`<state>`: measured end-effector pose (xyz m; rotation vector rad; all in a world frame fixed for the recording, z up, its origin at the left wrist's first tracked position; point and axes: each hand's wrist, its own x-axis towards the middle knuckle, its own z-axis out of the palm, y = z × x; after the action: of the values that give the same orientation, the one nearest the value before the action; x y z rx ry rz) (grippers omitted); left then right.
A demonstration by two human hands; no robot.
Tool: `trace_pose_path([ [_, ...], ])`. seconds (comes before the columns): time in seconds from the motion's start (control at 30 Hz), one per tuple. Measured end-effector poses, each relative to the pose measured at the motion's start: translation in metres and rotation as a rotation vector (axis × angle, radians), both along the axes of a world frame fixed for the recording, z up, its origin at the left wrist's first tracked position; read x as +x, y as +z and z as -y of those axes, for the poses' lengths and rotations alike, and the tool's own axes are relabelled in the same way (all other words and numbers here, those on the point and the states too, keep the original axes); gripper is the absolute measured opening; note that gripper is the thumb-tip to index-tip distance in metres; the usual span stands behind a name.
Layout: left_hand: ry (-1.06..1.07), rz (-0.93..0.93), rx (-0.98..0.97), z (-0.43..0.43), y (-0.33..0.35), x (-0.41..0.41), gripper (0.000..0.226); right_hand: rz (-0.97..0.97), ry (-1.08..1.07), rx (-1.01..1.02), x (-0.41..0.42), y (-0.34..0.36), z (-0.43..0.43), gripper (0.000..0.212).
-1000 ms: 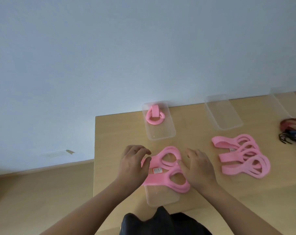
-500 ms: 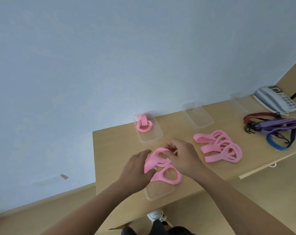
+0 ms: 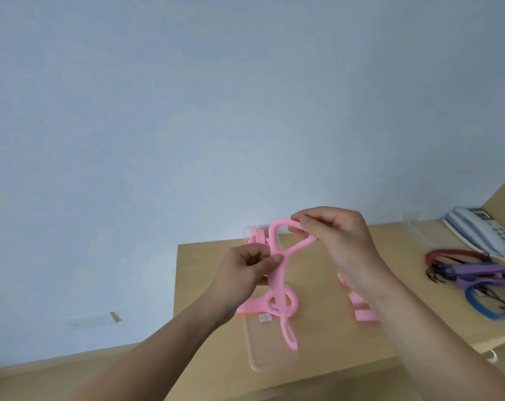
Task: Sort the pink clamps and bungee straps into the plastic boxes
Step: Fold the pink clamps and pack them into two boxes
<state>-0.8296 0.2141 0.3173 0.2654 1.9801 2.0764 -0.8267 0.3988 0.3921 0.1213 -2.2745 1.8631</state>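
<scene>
The right hand [image 3: 339, 238] pinched the top loop of a pink clamp [image 3: 278, 264] raised above the worktop [image 3: 318, 273], while the left hand [image 3: 245, 273] gripped its middle. Its lower loops hung over a clear box [image 3: 270, 354] near the front edge. Bungee straps [image 3: 477, 274] lay far right, beside a phone [image 3: 482, 231].

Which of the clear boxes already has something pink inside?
The far box by the wall, behind the raised clamp: pink rings sit in it. The near box only has clamps lying across its top.
</scene>
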Motion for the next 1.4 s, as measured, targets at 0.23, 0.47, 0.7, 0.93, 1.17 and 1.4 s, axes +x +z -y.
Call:
trace_pose_path([
  [0.23,0.157,-0.063,0.115,-0.013,0.045,0.008,0.017,-0.197,0.130,0.238,-0.013,0.018,0.003,0.011],
  [0.47,0.203,-0.031,0.162,-0.029,0.046,0.007,0.041,-0.535,0.088,0.412,-0.018,0.003,-0.007,0.021],
  [0.7,0.225,-0.032,0.152,-0.049,0.045,0.006,0.032,-0.608,0.224,0.553,-0.025,0.004,-0.027,0.015],
  [0.93,0.267,-0.102,-0.008,-0.063,0.047,0.005,0.027,-0.427,0.186,0.532,-0.039,-0.003,-0.042,0.016],
  [1.17,0.342,-0.089,-0.117,-0.067,0.041,0.004,0.029,-0.474,0.281,0.646,-0.043,-0.013,-0.043,0.010],
  [1.4,0.367,0.114,-0.083,-0.064,0.039,0.003,0.022,-0.537,0.205,0.689,-0.039,-0.025,-0.036,0.009],
])
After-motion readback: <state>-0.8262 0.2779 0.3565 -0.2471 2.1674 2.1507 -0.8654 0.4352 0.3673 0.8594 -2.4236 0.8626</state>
